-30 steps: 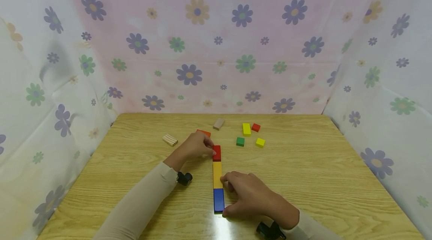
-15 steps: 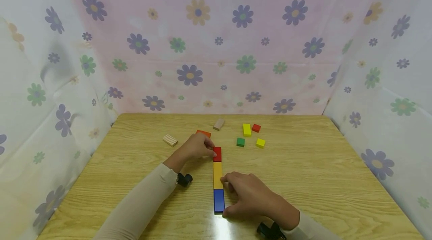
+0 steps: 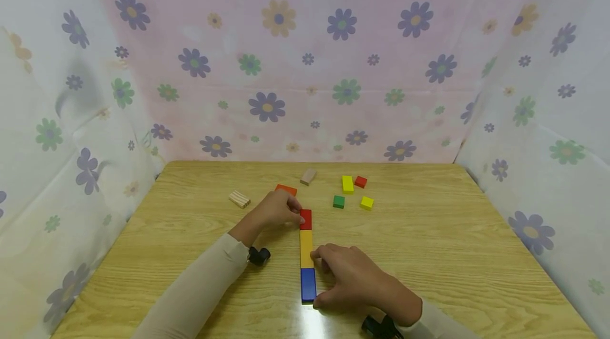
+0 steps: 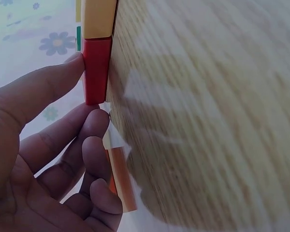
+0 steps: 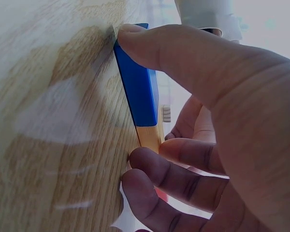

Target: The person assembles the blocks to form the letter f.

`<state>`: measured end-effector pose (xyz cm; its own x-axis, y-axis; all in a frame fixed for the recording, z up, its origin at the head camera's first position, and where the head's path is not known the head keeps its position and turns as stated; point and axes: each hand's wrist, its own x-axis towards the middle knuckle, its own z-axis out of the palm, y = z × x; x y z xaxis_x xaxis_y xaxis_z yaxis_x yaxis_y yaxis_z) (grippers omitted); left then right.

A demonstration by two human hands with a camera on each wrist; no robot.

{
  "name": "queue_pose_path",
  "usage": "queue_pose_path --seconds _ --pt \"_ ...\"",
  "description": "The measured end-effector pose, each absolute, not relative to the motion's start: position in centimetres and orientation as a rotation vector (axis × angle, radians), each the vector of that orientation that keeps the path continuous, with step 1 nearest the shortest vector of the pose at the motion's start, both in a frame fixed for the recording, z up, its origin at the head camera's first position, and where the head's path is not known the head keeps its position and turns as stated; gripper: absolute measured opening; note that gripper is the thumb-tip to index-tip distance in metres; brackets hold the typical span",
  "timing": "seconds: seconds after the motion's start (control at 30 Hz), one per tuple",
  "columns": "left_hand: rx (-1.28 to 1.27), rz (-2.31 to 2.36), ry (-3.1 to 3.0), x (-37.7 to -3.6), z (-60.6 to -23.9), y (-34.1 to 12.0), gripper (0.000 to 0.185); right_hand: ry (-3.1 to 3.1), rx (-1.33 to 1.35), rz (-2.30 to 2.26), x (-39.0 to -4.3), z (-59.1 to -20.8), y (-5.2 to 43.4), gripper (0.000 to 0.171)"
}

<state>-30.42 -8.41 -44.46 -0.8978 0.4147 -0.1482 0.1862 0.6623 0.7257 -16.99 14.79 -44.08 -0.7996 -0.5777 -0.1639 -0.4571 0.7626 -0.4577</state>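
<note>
At the middle of the wooden bench [image 3: 429, 254], lying flat in one straight line end to end: a red block [image 3: 305, 219] farthest from the person, a yellow-orange block [image 3: 306, 248] in the middle, a blue block [image 3: 308, 285] nearest. Reaching in from the lower left, sleeve angled toward the line: left hand [image 3: 275, 210], fingers loosely curled, thumb pressing against the long left side of the red block and fingertips [image 4: 97, 121] touching its far end, pinching that block at its corner. Coming in from the lower right and resting low on the bench: right hand [image 3: 355, 278], thumb pressing the near end of the blue block, curled fingers [image 5: 157, 166] touching the right side of the yellow-orange block close to the seam, bracing the two between thumb and fingers. Lying just beyond the left hand: an orange block [image 3: 286, 189]. Sitting farther back, well apart from the line: two plain wooden blocks [image 3: 239, 199], a long yellow block [image 3: 348, 184], a small red cube [image 3: 360, 181], a green cube [image 3: 339, 202] and a small yellow cube [image 3: 366, 203].
</note>
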Motion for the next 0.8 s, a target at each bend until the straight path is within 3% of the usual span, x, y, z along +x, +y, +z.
queue_pose_path --seconds 0.8 --pt "0.471 1.094 2.58 -29.81 -44.23 -8.2 0.028 2.652 -0.78 -0.599 -16.91 -43.98 14.69 0.084"
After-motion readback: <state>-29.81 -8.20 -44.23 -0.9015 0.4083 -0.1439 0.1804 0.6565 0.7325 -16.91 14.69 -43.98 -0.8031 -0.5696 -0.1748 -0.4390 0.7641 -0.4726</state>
